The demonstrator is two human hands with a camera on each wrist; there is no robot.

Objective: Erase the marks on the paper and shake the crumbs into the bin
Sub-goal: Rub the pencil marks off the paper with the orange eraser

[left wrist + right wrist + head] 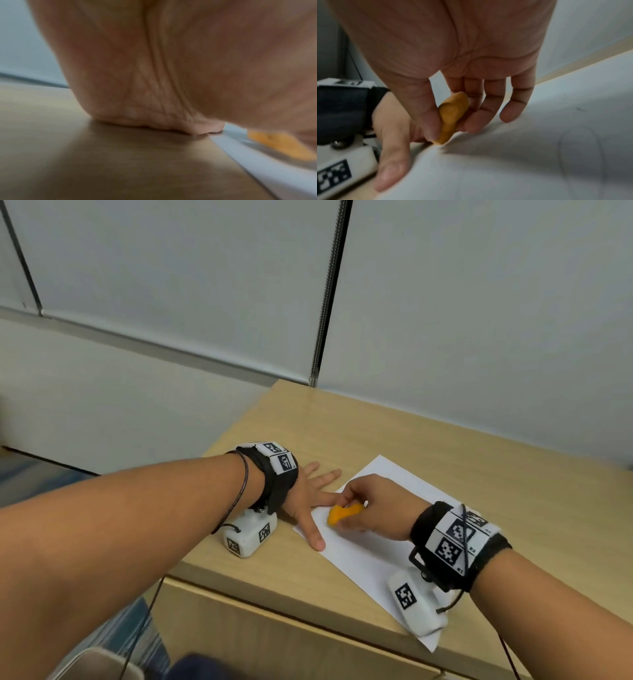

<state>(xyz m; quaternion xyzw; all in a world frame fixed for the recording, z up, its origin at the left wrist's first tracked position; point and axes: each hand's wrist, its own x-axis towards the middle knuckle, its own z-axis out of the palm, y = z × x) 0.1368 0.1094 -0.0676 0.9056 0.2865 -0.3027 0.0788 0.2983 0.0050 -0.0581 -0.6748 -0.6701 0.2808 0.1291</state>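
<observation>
A white sheet of paper (370, 546) lies on the wooden desk (376, 433). My left hand (308, 501) lies flat with spread fingers; its thumb and a finger press the sheet's left edge. My right hand (373, 508) pinches an orange eraser (342, 513) between thumb and fingers, its tip on the paper near that edge. In the right wrist view the eraser (452, 119) touches the paper (522, 169), and a faint pencil loop (580, 155) shows to the right. The left wrist view shows my palm (154, 81) on the desk and a blurred eraser (278, 144).
The desk stands in a corner against grey wall panels (171, 268). Its front edge (274, 587) runs below my arms. A pale bin rim (96, 662) shows on the floor at the lower left. Cables hang from both wrist cameras.
</observation>
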